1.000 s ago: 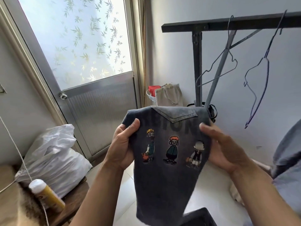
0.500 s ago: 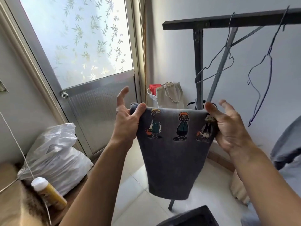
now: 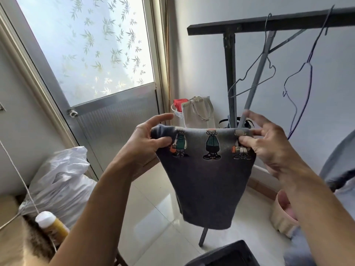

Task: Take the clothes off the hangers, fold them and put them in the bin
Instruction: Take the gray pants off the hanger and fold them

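Our left hand [image 3: 148,139] pinches the upper left corner of the grey garment [image 3: 209,185], thumb on the printed front and the other fingers behind, the forefinger lifted loose above the fold. Our right hand [image 3: 269,144] pinches the opposite corner in like manner, thumb beside the last of three cartoon figures. Its upper fingers are spread and blurred, so we cannot say how many touch the cloth.

Both forearms reach up and forward with the wrists about level, which keeps the top fold taut and straight while the rest hangs free, narrowing downward. We judge that we hold it so to let its weight smooth the layers and to line up the edges for one more fold.

The garment hangs well above the floor [image 3: 153,208] and touches nothing but our hands. The dark bin [image 3: 226,254] stands on the floor below it, only its rim in view. Behind, a wire hanger [image 3: 251,81] and a second hanger [image 3: 299,79] hang bare from the black rack [image 3: 249,25]. A tote bag [image 3: 197,112] stands by the rack's post in the corner of the floor, near the door [image 3: 115,120]. A white bag [image 3: 61,181] and a bottle [image 3: 51,225] lie to the left.
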A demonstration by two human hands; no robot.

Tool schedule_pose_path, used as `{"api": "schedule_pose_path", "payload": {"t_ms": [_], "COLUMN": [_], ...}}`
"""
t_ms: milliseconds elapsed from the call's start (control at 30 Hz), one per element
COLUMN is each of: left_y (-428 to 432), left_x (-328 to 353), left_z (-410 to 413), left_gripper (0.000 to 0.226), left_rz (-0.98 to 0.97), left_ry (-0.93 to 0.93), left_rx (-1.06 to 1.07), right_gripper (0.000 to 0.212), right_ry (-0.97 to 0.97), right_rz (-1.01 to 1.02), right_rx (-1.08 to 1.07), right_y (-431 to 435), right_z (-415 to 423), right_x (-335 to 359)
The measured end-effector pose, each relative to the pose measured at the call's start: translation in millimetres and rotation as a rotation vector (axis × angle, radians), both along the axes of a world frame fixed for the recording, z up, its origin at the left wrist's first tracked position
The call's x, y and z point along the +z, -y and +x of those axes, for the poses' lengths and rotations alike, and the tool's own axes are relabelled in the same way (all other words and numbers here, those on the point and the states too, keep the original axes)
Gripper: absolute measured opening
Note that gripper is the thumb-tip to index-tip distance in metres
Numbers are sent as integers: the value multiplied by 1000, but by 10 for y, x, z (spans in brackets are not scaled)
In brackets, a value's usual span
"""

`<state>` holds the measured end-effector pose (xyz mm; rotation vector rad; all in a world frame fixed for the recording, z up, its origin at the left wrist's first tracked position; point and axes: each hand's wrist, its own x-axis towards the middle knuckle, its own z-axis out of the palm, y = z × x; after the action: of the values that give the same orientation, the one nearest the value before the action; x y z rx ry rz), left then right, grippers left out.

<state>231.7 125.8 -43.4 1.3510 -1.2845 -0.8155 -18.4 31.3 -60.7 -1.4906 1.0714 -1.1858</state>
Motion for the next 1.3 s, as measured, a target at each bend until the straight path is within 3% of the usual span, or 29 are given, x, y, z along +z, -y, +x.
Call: {"api": "schedule_pose_path", "payload": {"t_ms": [100,233,300,333,400,467,567,700,767,867,933,1133,1233,1300], "left_y": [-24,-38,-62,-78,-99,-101,-69,-44,-43,-55,-26,135,210,237], "left_x": [-12,-193,-328,-369,-423,-404,-345,-238,-182,-109,-80,-32,-59,-87], "left_z": [2,-84,-119,-144,-186,-215,-178,-59,-7,-53,-108,-219,-267,-302], "left_gripper": [46,25,34,45,61,60,34,11,8,6,10,15,13,14], "left_rz": [75,56,22,13,5,-24,-100,-149,-169,-156,-147,-164,-143,-118], "left_ry": [-165,-399,-505,-515,-346,64,519,678,626,232,75,-46,-36,-28], "left_rx": [39,158,138,99,42,79,212,285,259,21,-39,-8,49,81], "right_gripper": [72,49,52,57,60,49,27,13,15,23,22,17,35,34], "right_ry": [32,406,387,268,-124,-366,-446,-500,-425,-278,-204,-116,-259,-256], "right_rz": [5,182,138,71,-106,-223,-287,-365,-337,-306,-303,-216,-186,-151], "right_rx": [-93,162,237,232,137,29,-82,-133,-113,-138,-142,-222,-236,-151], "right_y": [21,-43,-101,-128,-176,-204,-207,-198,-181,-123,-99,95,98,-7], "right_z": [-7,-63,-110,-120,-97,-59,-78,-199,-237,-236,-192,-63,-20,58], "right_x": [-57,-171,-233,-262,-303,-334,-286,-123,-67,-47,-51,-215,-309,-338]}}
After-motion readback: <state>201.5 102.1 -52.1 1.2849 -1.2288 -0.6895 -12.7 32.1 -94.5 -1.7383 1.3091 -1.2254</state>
